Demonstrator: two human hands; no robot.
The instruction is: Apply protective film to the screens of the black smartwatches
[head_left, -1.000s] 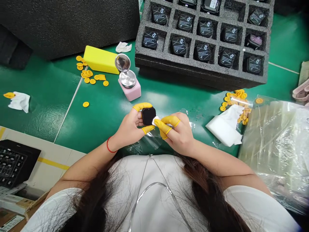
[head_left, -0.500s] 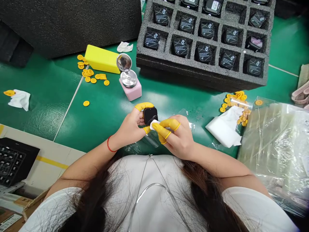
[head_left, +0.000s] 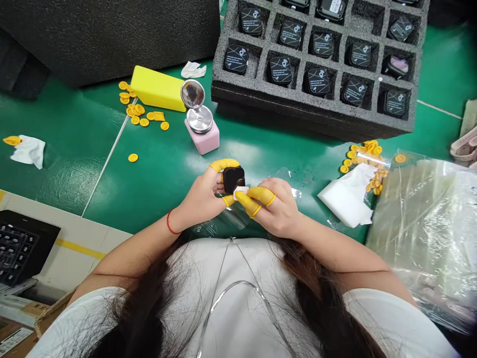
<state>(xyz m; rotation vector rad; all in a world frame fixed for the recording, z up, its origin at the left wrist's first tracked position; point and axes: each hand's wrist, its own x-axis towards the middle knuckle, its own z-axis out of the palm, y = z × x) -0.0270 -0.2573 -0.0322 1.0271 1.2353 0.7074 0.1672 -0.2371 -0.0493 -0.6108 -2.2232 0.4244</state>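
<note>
My left hand [head_left: 204,198], with yellow finger cots on its thumb and index finger, grips a black smartwatch body [head_left: 233,179] by its edges, the dark screen facing up. Pinched in the cot-covered fingers of my right hand [head_left: 275,205] is a small white wipe [head_left: 240,190], pressed to the lower edge of the watch screen. Clear plastic film [head_left: 235,217] lies on the table just below the hands. Beyond them stands a pink pump bottle [head_left: 203,136] with its metal lid flipped up.
A black foam tray [head_left: 313,107] holding several watch-like units in compartments stands at the back right. Yellow finger cots [head_left: 136,109] lie around a yellow block-shaped container [head_left: 158,88]. White wipes [head_left: 346,196] and a clear plastic bag [head_left: 428,223] are at right. A large black foam block [head_left: 112,40] fills the back left.
The wipe has shifted very slightly along the lower edge of the watch screen, and my right fingers have moved a little with it. The view has tilted a touch; both grips are kept.
</note>
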